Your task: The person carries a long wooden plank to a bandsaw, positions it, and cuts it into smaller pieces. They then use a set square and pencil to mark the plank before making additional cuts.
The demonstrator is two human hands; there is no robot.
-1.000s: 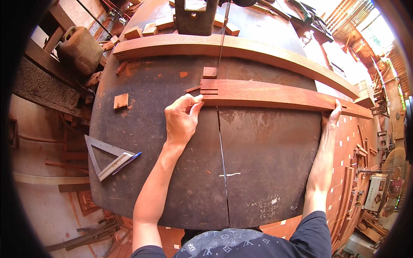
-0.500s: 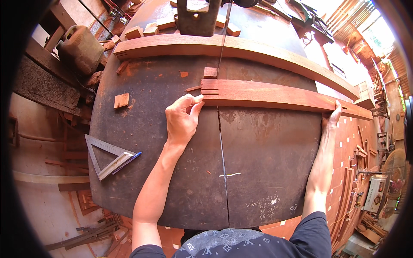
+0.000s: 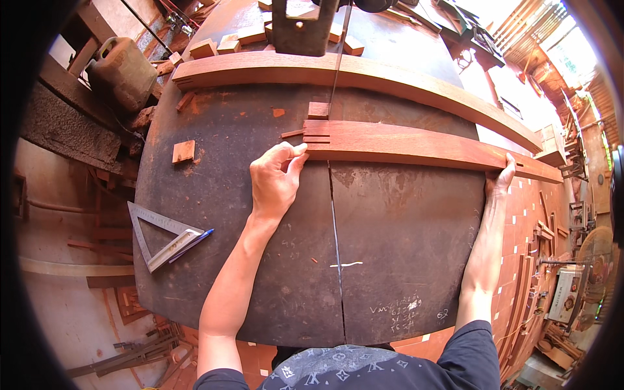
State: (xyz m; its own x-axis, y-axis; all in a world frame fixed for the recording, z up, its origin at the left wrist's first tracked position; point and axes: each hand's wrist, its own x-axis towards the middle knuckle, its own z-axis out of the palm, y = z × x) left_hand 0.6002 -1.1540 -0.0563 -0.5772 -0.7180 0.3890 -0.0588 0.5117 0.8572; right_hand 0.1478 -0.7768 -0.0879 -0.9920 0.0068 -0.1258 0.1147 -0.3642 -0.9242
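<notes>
A long reddish wooden beam [image 3: 403, 143] lies across the dark metal saw table [image 3: 273, 286]. Narrow parallel slots are cut into its left end, close to the upright saw blade [image 3: 335, 78]. My left hand [image 3: 278, 175] pinches thumb and fingers together at the near corner of that slotted end. Toward the beam's other end, my right hand [image 3: 501, 175] wraps round its near edge; some of its fingers are hidden underneath. A small wood block [image 3: 318, 110] sits by the blade, just beyond the beam, and a thin offcut strip [image 3: 292, 134] lies beside the slotted end.
Farther back, a second long beam [image 3: 260, 69] crosses the table behind the blade, with several wood blocks [image 3: 250, 34] beyond it. A metal set square [image 3: 162, 237], a blue pen [image 3: 195, 244] and a square offcut [image 3: 184, 151] lie left. A plastic jerrycan [image 3: 122, 75] stands far left.
</notes>
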